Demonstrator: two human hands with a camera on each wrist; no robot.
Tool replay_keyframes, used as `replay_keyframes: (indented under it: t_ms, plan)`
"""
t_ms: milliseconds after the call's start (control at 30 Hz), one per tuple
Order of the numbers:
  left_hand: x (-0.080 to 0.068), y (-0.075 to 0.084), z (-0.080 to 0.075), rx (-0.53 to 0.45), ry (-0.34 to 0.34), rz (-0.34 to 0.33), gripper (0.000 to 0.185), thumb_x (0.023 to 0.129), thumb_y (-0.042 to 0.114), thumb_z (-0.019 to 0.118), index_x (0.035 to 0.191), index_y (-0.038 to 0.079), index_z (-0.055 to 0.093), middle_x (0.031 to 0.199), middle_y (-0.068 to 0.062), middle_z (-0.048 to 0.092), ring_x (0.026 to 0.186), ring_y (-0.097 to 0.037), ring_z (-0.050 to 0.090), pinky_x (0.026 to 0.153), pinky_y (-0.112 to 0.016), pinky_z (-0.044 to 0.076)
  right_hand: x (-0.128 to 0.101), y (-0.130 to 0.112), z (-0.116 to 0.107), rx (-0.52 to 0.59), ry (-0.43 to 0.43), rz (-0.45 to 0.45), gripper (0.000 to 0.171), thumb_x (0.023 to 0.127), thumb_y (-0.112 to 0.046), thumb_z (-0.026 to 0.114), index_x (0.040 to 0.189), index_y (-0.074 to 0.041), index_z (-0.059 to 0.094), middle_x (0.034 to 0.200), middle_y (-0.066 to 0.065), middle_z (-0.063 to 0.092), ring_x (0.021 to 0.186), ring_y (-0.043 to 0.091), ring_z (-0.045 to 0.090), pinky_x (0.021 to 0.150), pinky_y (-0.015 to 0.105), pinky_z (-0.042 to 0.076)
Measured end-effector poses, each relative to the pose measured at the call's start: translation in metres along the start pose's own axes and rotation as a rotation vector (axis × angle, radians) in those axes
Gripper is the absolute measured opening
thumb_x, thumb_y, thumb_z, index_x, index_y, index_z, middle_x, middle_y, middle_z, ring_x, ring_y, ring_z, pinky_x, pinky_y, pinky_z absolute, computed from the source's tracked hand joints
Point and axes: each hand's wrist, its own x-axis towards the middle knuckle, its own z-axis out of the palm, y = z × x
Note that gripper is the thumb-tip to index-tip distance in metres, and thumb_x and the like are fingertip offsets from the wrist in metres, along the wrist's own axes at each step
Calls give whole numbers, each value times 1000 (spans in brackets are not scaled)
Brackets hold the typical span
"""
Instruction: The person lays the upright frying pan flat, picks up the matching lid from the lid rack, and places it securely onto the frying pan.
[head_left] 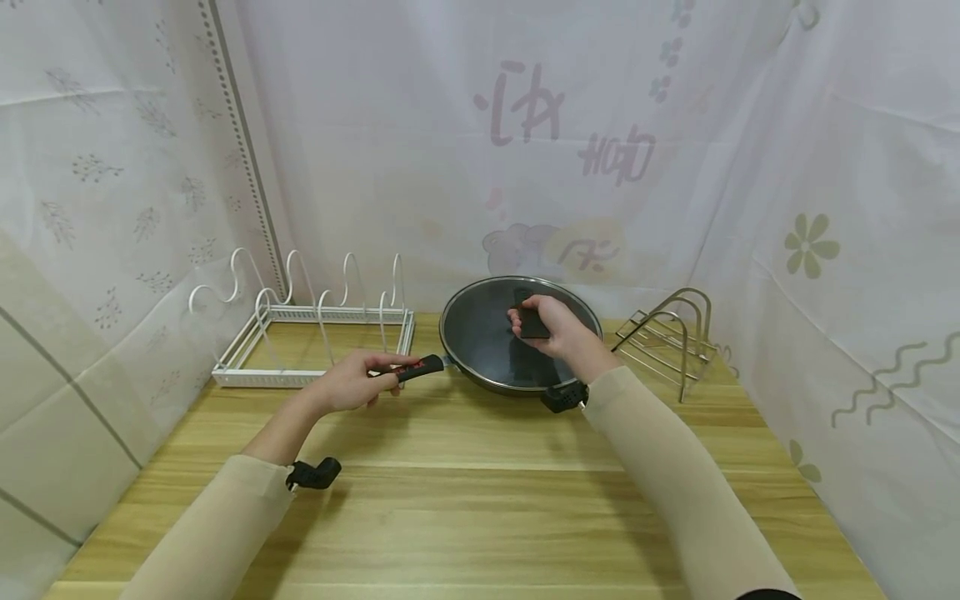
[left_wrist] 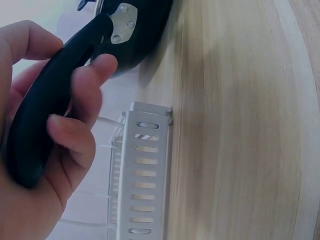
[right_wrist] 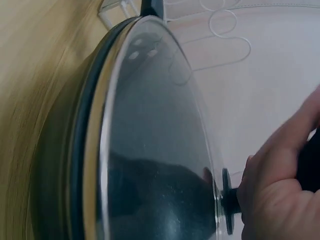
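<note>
A dark frying pan (left_wrist: 142, 42) stands at the back of the table, covered by a glass lid (head_left: 480, 325) with a metal rim. My left hand (head_left: 348, 385) grips the pan's long black handle (head_left: 423, 367), fingers curled round it in the left wrist view. Above the lid, my right hand (head_left: 562, 329) grasps its dark knob (head_left: 534, 323). From the right wrist, the lid's edge (right_wrist: 106, 150) lies close along the pan's rim (right_wrist: 80, 150). Part of the knob is hidden behind the right hand's fingers (right_wrist: 272, 185).
To the left stands a white rack (head_left: 270, 379) with tall curved wire dividers, close to the left hand. A small metal wire rack (head_left: 682, 333) is right of the pan. Patterned cloth (head_left: 390, 167) hangs behind the wooden table (head_left: 450, 517). Both wrists wear black devices (head_left: 315, 473).
</note>
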Motion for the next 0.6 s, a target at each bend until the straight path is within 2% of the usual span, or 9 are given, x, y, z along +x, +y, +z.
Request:
replay_keyframes:
  t_ms: [67, 133, 200, 300, 367, 433, 500, 600]
  plan:
    - [-1, 0, 0, 34, 16, 2, 46, 108, 17, 63, 154, 14, 66, 95, -19, 73, 61, -17, 59, 51, -26, 44, -3, 1, -2, -76, 0, -13, 52, 119, -28, 36, 165, -5, 28, 115, 11, 61, 75, 16, 62, 65, 27, 59]
    - [-1, 0, 1, 79, 34, 17, 47, 106, 16, 64, 153, 14, 67, 98, -17, 72, 65, -17, 60, 53, -25, 43, -8, 0, -4, -171, 21, -31, 55, 119, -35, 35, 164, -3, 33, 117, 13, 63, 80, 19, 66, 68, 30, 62]
    - [-1, 2, 2, 150, 60, 48, 48, 103, 15, 65, 151, 14, 69, 105, -17, 73, 72, -17, 60, 58, -26, 45, -15, -1, -7, -276, 54, -46, 60, 119, -41, 34, 162, 0, 36, 131, 20, 65, 83, 21, 69, 70, 33, 64]
    - [-2, 6, 5, 285, 99, 113, 48, 101, 16, 65, 148, 12, 71, 119, -15, 72, 84, -19, 59, 71, -30, 48, -27, -2, -11, -421, 105, -79, 67, 118, -48, 34, 161, 3, 39, 159, 29, 52, 84, 24, 74, 70, 36, 67]
    - [-3, 9, 7, 372, 126, 144, 46, 101, 18, 65, 146, 11, 72, 127, -16, 72, 94, -23, 60, 80, -36, 50, -35, -3, -16, -517, 120, -102, 69, 118, -51, 32, 159, 3, 43, 165, 31, 46, 84, 24, 75, 71, 38, 67]
    - [-4, 15, 10, 436, 149, 169, 46, 101, 21, 65, 145, 11, 73, 131, -17, 71, 102, -28, 64, 87, -43, 53, -44, -3, -21, -621, 119, -132, 72, 118, -53, 29, 158, 4, 47, 161, 33, 48, 87, 23, 76, 73, 38, 68]
    - [-5, 21, 13, 472, 170, 185, 46, 101, 22, 65, 144, 10, 73, 137, -17, 69, 111, -33, 68, 93, -50, 56, -53, -2, -26, -723, 108, -167, 76, 118, -56, 26, 157, 4, 51, 151, 32, 57, 91, 24, 76, 76, 40, 68]
    - [-6, 30, 18, 501, 200, 220, 48, 100, 25, 65, 145, 10, 72, 143, -17, 67, 122, -38, 69, 100, -56, 57, -68, 2, -34, -857, 80, -246, 78, 119, -56, 22, 153, 6, 55, 136, 30, 66, 100, 31, 75, 80, 44, 67]
